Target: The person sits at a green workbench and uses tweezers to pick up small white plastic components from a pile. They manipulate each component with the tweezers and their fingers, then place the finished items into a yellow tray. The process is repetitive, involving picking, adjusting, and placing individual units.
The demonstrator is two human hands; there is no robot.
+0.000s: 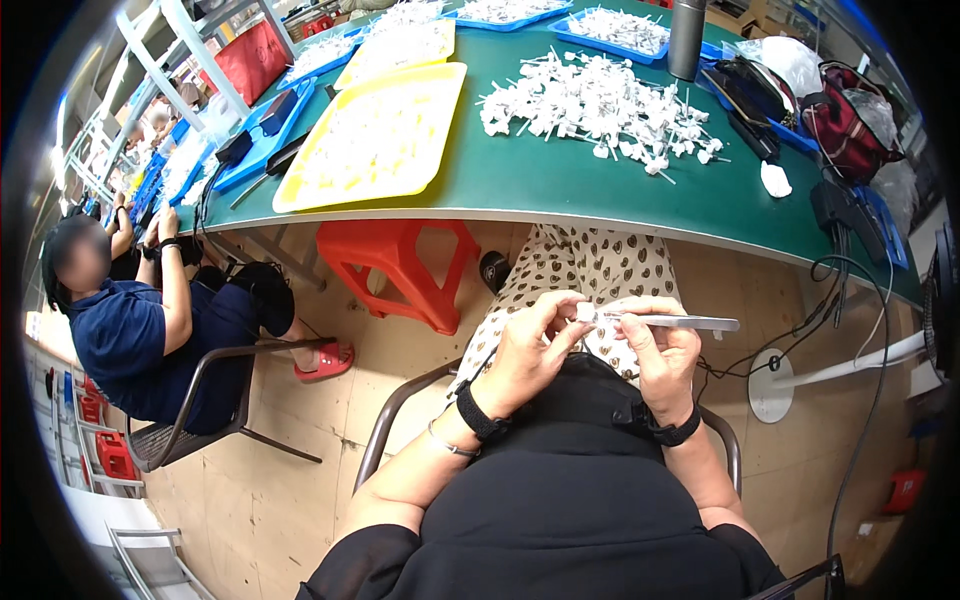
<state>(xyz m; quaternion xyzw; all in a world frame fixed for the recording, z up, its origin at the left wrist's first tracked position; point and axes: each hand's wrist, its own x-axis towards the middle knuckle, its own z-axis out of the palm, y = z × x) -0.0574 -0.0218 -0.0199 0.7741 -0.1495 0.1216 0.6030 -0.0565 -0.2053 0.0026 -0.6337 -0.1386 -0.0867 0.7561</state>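
Above my lap, short of the table edge, my left hand pinches a small white plastic part between thumb and fingertips. My right hand is closed around silver tweezers, their blunt end sticking out to the right. The tips of the tweezers meet the white part, but the exact contact is too small to make out. Beyond my hands, a heap of white plastic parts with thin stems lies on the green table.
A yellow tray with small white pieces sits at the table's left edge. A dark flask, a maroon bag and black cables are at the right. Under the table stands a red stool; a co-worker sits left.
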